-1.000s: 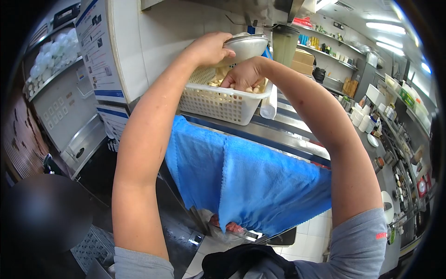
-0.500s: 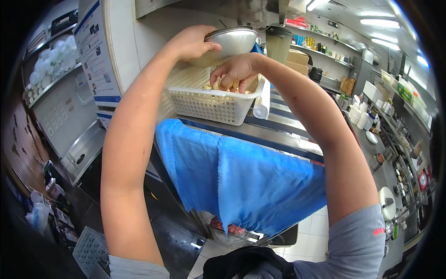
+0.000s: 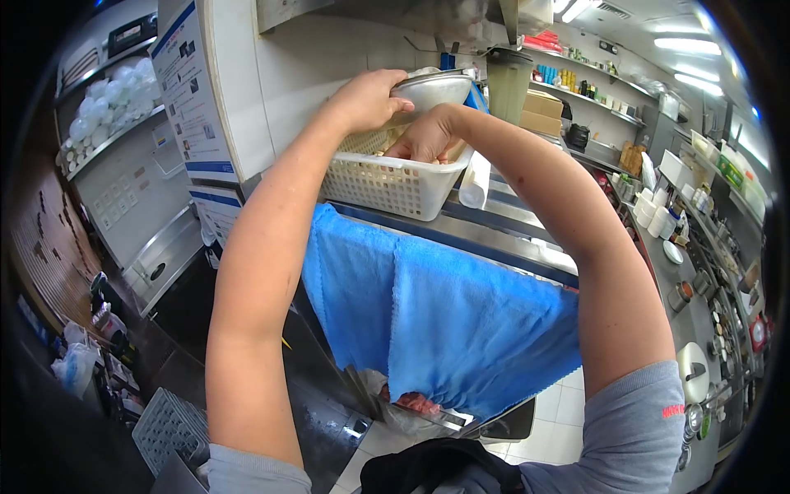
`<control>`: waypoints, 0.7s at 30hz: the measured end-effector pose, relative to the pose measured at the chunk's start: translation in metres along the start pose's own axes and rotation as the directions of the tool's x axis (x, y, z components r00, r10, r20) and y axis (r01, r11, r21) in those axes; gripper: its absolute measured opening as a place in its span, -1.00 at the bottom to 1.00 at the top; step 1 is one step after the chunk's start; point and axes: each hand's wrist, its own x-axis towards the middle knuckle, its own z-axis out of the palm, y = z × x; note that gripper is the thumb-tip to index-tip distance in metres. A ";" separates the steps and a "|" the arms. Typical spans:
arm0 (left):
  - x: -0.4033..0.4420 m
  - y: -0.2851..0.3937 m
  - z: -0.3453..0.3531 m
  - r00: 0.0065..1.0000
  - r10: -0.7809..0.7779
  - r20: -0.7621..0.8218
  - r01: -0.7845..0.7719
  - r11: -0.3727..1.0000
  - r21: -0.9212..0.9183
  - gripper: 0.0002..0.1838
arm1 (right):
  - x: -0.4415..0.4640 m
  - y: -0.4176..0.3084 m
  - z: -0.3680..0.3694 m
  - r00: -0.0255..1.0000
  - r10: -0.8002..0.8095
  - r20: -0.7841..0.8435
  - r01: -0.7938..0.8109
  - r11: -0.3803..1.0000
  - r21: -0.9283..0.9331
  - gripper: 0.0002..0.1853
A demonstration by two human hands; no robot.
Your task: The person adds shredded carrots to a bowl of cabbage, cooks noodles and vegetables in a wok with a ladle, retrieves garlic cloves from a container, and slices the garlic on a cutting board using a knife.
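My left hand (image 3: 374,100) is closed on the rim of a metal bowl (image 3: 440,95), thumb in front, holding it tilted above the back of a white plastic basket (image 3: 387,185). My right hand (image 3: 426,138) reaches down into that basket, just in front of the bowl. Its fingers are curled around pale yellow pieces (image 3: 380,153), which look like garlic cloves. The basket's front rim hides the fingertips and most of the pieces. The basket stands on a slatted metal shelf (image 3: 444,226).
A blue cloth (image 3: 444,317) hangs over the shelf's front edge. Right of the basket lies a white roll (image 3: 476,183); behind it stand a tall greenish container (image 3: 506,86) and cardboard boxes (image 3: 541,114). A wall panel with a poster (image 3: 189,99) borders the left side.
My right hand has sunk deeper into the basket, and fewer pale pieces show. My left hand still grips the bowl. The whole view has shifted slightly, moving things rightward.
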 end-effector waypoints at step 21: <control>0.000 0.002 -0.070 0.995 0.074 -0.062 -0.071 0.997 0.039 -0.40 | -0.059 -0.006 0.005 0.882 -0.082 -0.465 0.169 0.974 0.149 -0.56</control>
